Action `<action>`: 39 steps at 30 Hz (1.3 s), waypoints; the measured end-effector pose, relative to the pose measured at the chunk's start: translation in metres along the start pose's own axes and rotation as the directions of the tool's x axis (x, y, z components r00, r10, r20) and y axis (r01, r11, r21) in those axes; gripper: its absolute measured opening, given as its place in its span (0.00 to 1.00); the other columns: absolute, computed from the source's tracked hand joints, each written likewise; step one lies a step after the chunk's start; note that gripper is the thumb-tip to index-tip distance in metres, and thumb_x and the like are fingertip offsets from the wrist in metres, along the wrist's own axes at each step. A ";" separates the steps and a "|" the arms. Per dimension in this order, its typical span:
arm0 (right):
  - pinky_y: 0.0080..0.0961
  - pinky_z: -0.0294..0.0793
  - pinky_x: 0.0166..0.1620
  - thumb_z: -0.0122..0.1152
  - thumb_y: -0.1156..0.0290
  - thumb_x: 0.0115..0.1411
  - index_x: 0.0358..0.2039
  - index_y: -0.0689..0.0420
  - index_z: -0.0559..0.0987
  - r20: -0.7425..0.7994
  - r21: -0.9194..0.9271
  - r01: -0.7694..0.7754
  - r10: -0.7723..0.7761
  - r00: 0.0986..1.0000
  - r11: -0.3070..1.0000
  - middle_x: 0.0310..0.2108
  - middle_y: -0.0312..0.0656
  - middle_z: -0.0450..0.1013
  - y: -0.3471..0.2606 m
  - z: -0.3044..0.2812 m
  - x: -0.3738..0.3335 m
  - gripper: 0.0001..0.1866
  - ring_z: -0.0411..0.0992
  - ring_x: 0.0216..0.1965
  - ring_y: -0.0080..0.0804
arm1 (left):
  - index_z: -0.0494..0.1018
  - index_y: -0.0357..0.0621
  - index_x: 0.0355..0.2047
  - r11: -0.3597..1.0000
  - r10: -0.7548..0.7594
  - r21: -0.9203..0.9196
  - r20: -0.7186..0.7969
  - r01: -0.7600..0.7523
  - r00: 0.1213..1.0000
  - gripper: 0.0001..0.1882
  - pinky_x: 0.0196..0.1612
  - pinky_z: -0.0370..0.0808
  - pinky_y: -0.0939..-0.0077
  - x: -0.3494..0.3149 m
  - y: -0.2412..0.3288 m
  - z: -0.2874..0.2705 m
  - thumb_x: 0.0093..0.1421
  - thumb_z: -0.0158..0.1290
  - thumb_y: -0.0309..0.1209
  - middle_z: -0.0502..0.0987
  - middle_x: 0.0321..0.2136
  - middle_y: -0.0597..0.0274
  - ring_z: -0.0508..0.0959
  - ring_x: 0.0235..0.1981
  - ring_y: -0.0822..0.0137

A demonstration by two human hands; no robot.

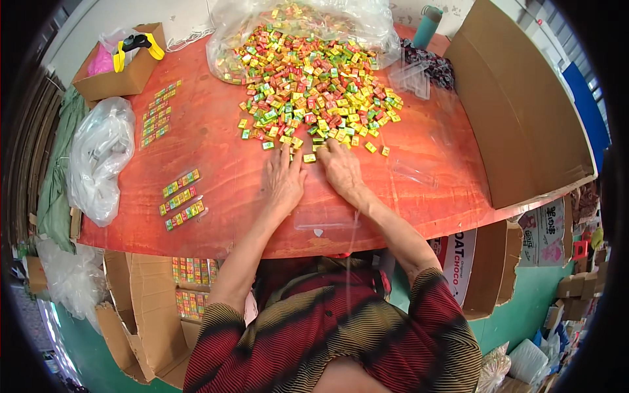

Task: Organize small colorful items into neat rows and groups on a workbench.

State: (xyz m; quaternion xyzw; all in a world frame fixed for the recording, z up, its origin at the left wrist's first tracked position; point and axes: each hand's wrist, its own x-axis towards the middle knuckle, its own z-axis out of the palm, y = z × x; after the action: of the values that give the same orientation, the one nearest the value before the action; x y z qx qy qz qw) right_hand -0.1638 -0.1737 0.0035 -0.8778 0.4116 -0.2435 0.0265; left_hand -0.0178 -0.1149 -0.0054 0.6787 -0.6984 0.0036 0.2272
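A big pile of small square wrapped candies [314,85], red, green, yellow and orange, spills from a clear plastic bag [301,19] over the red table [216,157]. My left hand [285,180] lies flat on the table at the pile's near edge, fingers spread toward loose candies. Beside it my right hand [341,167] rests palm down, its fingertips touching candies at the pile's edge. A clear empty packet [325,217] lies on the table just under my wrists. Neither hand visibly grips anything.
Filled clear strips of candies [181,200] lie at the left, more strips [157,114] farther back. A cardboard box [121,65] with yellow-handled scissors stands at the back left, a white plastic bag [98,157] at the left edge, a large cardboard sheet [517,111] at the right, a teal cup [428,26] behind.
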 end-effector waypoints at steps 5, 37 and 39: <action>0.37 0.71 0.34 0.53 0.75 0.48 0.36 0.55 0.75 0.001 0.031 -0.195 0.195 0.981 0.980 0.37 0.46 0.68 0.014 -0.023 0.025 0.12 0.69 0.35 0.46 | 0.62 0.41 0.52 0.978 -0.026 -0.208 -0.127 -0.001 0.992 0.25 0.54 0.55 0.50 -0.001 -0.002 0.003 0.53 0.50 0.33 0.56 0.55 0.45 0.57 0.55 0.47; 0.37 0.71 0.36 0.60 0.72 0.40 0.36 0.53 0.72 0.047 0.172 0.106 -0.116 0.992 0.979 0.36 0.48 0.67 0.060 0.042 0.176 0.18 0.70 0.35 0.44 | 0.59 0.43 0.53 0.990 -0.127 -0.053 0.025 0.129 0.992 0.27 0.54 0.53 0.41 0.009 0.004 0.004 0.55 0.50 0.38 0.55 0.54 0.43 0.51 0.58 0.42; 0.36 0.70 0.37 0.60 0.72 0.42 0.33 0.54 0.72 0.083 0.316 0.104 -0.136 0.987 0.943 0.32 0.46 0.68 0.057 0.029 0.167 0.14 0.69 0.35 0.43 | 0.59 0.42 0.53 0.993 -0.117 -0.032 -0.006 0.116 0.993 0.27 0.54 0.52 0.41 0.007 0.004 0.005 0.55 0.49 0.38 0.55 0.55 0.42 0.51 0.58 0.42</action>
State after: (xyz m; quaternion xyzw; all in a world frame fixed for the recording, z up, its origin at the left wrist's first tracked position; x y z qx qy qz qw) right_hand -0.1008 -0.3390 0.0313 -0.8976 0.3120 -0.2606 0.1705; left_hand -0.0231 -0.1232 -0.0064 0.7147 -0.6566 -0.0180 0.2405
